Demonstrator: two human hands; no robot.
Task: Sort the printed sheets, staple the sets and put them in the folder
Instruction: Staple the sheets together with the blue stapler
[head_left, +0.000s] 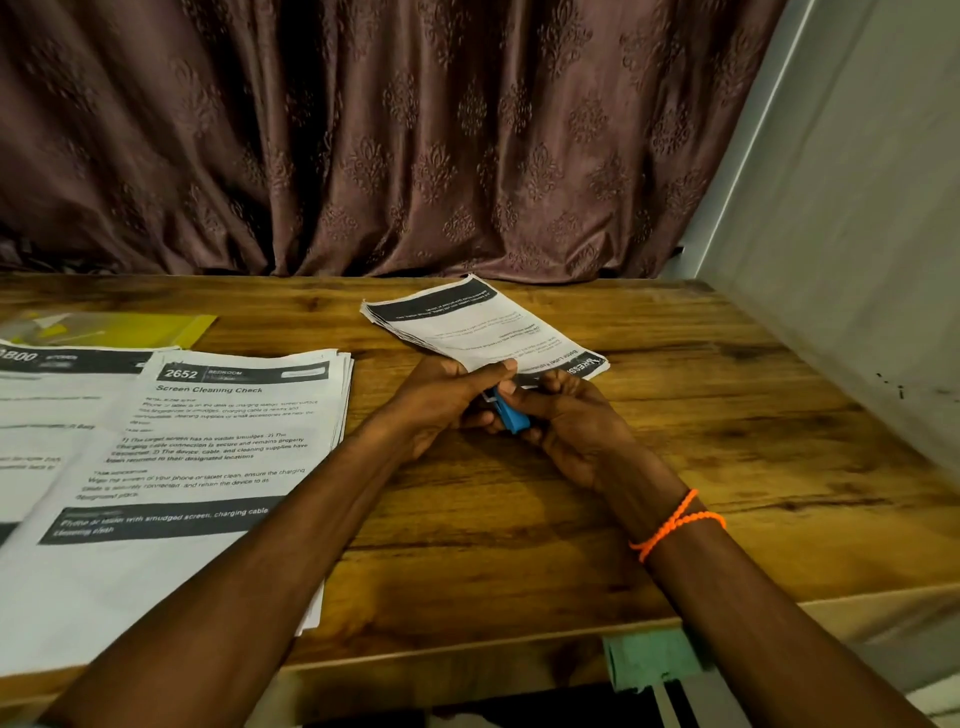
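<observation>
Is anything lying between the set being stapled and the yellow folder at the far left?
Mostly bare table between the set and the yellow folder. The sheet stacks lie nearer, and the left one overlaps the folder's near edge.

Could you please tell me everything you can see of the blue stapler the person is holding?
The blue stapler is small, with what looks like a plastic body and a grey metal part at its upper end. Only a short stretch shows; the rest is hidden by fingers. It sits tilted above the wooden table, held between the left hand and the right hand, whose fingers curl round it. Its upper end meets the near corner of the held set of sheets. Whether it is pressed closed cannot be told.
</observation>
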